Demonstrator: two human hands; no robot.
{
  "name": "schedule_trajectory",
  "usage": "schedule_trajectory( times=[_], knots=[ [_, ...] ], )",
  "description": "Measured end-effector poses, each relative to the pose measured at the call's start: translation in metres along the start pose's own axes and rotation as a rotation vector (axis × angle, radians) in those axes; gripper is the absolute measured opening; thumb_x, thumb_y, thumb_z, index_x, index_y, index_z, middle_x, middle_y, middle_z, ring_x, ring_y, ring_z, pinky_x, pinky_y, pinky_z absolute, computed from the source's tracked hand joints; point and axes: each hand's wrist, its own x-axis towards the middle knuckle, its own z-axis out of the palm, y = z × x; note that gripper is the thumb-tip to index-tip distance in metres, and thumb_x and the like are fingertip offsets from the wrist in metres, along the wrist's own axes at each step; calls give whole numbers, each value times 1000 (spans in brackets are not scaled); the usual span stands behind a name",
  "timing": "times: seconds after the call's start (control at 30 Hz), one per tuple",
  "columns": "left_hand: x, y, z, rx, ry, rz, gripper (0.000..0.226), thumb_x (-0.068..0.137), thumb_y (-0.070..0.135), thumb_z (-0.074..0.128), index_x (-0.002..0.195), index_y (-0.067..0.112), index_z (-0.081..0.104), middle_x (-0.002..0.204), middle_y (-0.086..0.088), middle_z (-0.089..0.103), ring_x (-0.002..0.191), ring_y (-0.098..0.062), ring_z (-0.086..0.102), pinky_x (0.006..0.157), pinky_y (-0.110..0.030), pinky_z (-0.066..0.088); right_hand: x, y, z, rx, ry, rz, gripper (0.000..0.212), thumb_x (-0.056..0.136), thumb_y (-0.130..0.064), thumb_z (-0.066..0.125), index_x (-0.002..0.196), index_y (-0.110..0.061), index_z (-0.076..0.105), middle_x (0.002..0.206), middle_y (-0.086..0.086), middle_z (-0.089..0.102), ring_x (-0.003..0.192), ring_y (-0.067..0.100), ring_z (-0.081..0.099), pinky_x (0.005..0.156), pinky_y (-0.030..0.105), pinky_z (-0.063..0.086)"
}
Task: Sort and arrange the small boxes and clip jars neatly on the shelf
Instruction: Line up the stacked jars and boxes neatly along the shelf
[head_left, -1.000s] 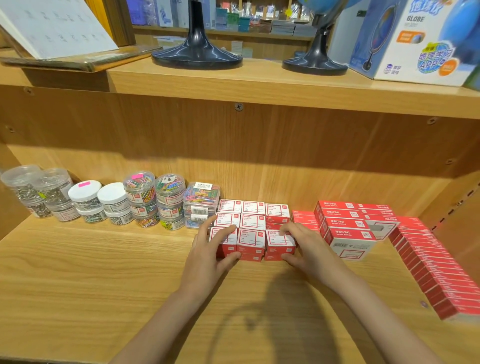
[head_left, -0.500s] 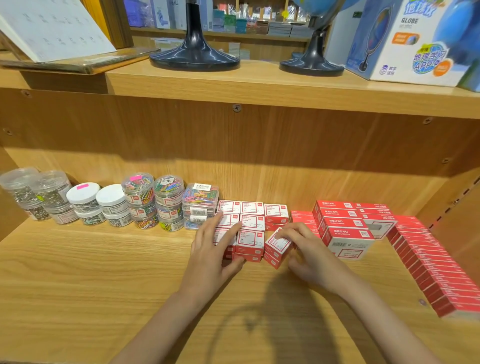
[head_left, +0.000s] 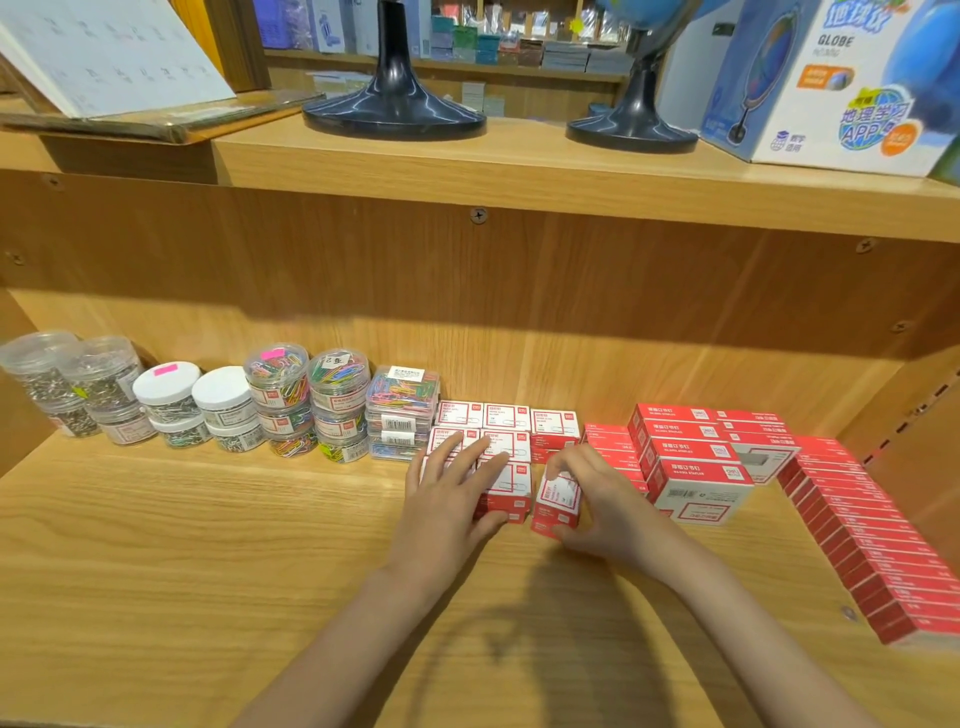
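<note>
Small red-and-white boxes (head_left: 506, 418) stand in a block at the middle of the wooden shelf (head_left: 182, 545). My left hand (head_left: 449, 499) lies flat on the block's front left boxes, fingers straight. My right hand (head_left: 597, 499) grips one small box (head_left: 558, 501) at the block's front right corner, tilted and lifted off the row. Clip jars (head_left: 280, 397) line the back left, some stacked in twos, with several holding coloured clips.
Larger red boxes (head_left: 696, 457) are stacked right of the block. A long row of flat red boxes (head_left: 883, 540) runs along the right wall. Clear jars of metal clips (head_left: 98, 384) sit far left. Globe stands (head_left: 395, 111) and a globe carton (head_left: 841, 83) stand on the upper shelf.
My right hand has pulled the front right box out of the block and tilted it upward. My left hand has slid further onto the front left boxes.
</note>
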Motion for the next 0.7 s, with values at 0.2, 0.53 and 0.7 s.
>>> schedule_trajectory(
  times=[0.2, 0.53, 0.7],
  knots=[
    [-2, -1, -6, -10, -71, -43, 59, 71, 55, 50, 123, 27, 46, 132, -3, 52, 122, -24, 34, 92, -52, 41, -11, -3, -6, -22, -59, -35, 64, 69, -33, 74, 124, -36, 41, 120, -17, 34, 110, -8, 36, 89, 1, 27],
    [-16, -13, -21, -312, 26, -168, 53, 82, 33, 61, 129, 27, 38, 137, 1, 36, 127, -14, 31, 102, -27, 29, -19, 3, -23, -150, -182, 17, 42, 72, -28, 71, 107, -32, 50, 106, -14, 55, 97, 2, 51, 83, 24, 43],
    [-13, -26, -21, -325, -7, -192, 54, 79, 46, 56, 126, 22, 46, 132, 0, 43, 122, -12, 38, 101, -16, 25, -13, -17, -60, -22, -97, 75, 37, 67, -21, 77, 93, -31, 52, 85, -17, 61, 78, -3, 56, 63, 13, 41]
  ],
)
